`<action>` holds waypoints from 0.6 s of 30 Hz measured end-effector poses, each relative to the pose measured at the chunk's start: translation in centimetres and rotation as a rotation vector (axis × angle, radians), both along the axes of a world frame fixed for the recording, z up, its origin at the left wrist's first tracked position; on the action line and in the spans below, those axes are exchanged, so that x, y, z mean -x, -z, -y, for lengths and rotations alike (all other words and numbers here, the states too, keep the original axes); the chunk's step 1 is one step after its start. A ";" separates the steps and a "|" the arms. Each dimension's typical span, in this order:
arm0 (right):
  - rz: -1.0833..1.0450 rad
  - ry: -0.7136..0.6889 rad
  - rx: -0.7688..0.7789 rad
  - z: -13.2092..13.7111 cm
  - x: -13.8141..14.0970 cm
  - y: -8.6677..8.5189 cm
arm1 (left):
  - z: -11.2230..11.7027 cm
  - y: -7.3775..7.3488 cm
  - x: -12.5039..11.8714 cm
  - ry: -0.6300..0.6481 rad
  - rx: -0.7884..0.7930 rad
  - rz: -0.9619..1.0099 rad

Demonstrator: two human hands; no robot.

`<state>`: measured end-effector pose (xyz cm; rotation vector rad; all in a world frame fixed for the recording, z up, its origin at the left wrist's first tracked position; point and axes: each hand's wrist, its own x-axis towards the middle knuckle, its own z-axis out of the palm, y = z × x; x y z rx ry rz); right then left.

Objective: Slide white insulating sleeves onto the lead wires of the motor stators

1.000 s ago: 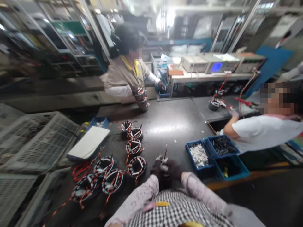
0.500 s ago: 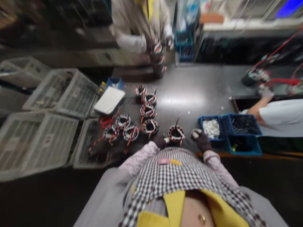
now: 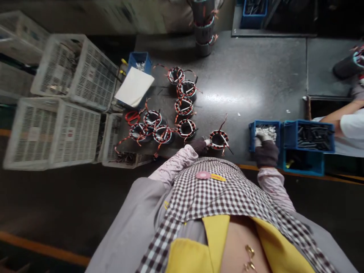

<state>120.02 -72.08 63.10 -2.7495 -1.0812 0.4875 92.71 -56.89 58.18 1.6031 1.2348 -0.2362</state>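
Note:
A motor stator (image 3: 218, 140), a dark cylinder with red-and-white windings round its rim and loose wire ends, stands upright in front of me. My left hand (image 3: 200, 145), in a dark fingerless glove, has its fingertips closed on the stator's left rim. To the right, my right hand (image 3: 266, 151) reaches into a blue bin (image 3: 251, 137) of small white tubular pieces (image 3: 266, 131). Its fingers are bent down among them, and what they pinch is hidden. Several more wound stators (image 3: 186, 129) stand to the left of my left hand.
Bins of black tubes (image 3: 315, 137) adjoin the white pieces' bin; a co-worker's arm (image 3: 331, 113) is behind. A white pad (image 3: 134, 86), red-handled scissors (image 3: 132, 118) and slotted crates (image 3: 76, 132) are at left. Stacked cylinders (image 3: 203, 34) stand at the far edge.
My right hand has moved right from the tabletop into the bin of white pieces. My left hand stays at the stator. The view has tilted down, leaving the opposite co-worker mostly out of frame.

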 end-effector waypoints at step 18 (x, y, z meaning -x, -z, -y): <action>-0.356 -0.861 0.396 -8.5 5.7 2.1 | 2.4 -1.5 -4.0 0.479 -0.378 -0.155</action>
